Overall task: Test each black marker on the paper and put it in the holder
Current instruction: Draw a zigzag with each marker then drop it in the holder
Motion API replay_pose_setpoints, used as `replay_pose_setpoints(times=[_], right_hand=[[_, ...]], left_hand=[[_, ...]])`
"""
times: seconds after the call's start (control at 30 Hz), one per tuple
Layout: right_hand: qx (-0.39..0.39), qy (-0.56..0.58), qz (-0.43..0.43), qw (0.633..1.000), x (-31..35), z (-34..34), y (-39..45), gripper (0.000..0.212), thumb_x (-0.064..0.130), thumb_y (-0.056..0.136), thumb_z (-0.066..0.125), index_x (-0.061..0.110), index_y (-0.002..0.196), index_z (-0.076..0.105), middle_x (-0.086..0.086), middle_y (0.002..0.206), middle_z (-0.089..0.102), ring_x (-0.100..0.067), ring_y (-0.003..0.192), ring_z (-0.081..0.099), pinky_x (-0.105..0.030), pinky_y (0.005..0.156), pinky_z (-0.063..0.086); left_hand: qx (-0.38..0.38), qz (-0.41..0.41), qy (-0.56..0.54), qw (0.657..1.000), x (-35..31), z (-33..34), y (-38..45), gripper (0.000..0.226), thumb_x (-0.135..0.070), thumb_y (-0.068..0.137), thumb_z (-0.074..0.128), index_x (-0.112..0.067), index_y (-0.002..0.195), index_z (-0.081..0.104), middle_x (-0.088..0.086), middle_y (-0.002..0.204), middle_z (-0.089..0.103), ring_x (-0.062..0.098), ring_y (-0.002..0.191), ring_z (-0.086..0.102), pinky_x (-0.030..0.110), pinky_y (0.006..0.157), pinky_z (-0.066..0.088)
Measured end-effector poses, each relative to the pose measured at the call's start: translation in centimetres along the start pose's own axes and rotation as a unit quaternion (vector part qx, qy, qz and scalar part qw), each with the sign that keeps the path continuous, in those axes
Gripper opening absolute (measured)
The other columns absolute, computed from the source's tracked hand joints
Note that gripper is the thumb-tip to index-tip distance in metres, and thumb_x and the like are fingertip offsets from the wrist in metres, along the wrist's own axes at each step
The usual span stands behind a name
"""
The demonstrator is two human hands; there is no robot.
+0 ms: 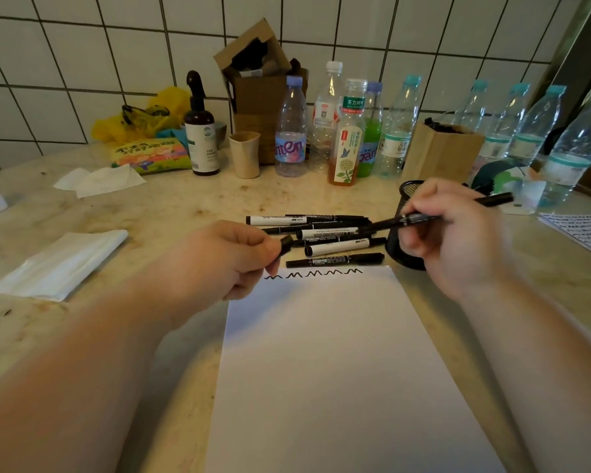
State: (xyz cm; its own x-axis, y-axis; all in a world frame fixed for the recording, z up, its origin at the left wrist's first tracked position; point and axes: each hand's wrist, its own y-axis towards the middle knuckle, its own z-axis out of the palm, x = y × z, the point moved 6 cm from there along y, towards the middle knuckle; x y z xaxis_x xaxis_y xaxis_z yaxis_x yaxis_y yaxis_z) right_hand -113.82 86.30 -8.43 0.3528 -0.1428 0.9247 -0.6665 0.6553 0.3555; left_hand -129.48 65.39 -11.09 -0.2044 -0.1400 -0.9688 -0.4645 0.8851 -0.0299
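With my right hand [451, 233] gripping the uncapped black marker [423, 218] over the mesh holder [394, 240] and my left hand [239, 254] pinching its cap [286, 243], I should recap squarely or mark the paper [338, 353] beside the existing squiggles [314, 274].

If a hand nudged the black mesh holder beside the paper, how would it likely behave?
The mesh holder looks like thin wire mesh, so it is probably light and would slide on the smooth stone counter. It appears upright, taller than wide, so a high push might tip it. The right hand, holding a marker in front of it, hides much of it.
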Motion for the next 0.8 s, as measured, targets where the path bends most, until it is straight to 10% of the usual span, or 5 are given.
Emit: replay_pose_setpoints(times=[0.3,0.8], right_hand=[[-0.062,-0.327,0.112,0.936,-3.1,-0.7,0.6,0.022,0.038,0.071,0.061,0.021,0.075,0.074,0.001,0.049,0.060,-0.021,0.056,0.056,-0.036,0.060,0.043],[-0.061,-0.389,0.123,0.911,-3.5,-1.1,0.5,0.024,0.037,0.079,0.059,0.019,0.068,0.070,0.000,0.054,0.070,-0.019,0.058,0.062,-0.043,0.070,0.057]], left_hand=[[-0.080,0.019,0.402,0.912,1.3,0.9,1.0,0.025,-0.054,0.088,0.056,-0.034,0.078,0.066,-0.021,0.064,0.063,-0.003,0.055,0.057,0.017,0.044,0.037],[-0.077,0.014,0.431,0.899,2.2,1.0,1.4,0.026,-0.060,0.086,0.052,-0.038,0.081,0.065,-0.035,0.071,0.060,-0.012,0.061,0.056,0.022,0.046,0.036]])
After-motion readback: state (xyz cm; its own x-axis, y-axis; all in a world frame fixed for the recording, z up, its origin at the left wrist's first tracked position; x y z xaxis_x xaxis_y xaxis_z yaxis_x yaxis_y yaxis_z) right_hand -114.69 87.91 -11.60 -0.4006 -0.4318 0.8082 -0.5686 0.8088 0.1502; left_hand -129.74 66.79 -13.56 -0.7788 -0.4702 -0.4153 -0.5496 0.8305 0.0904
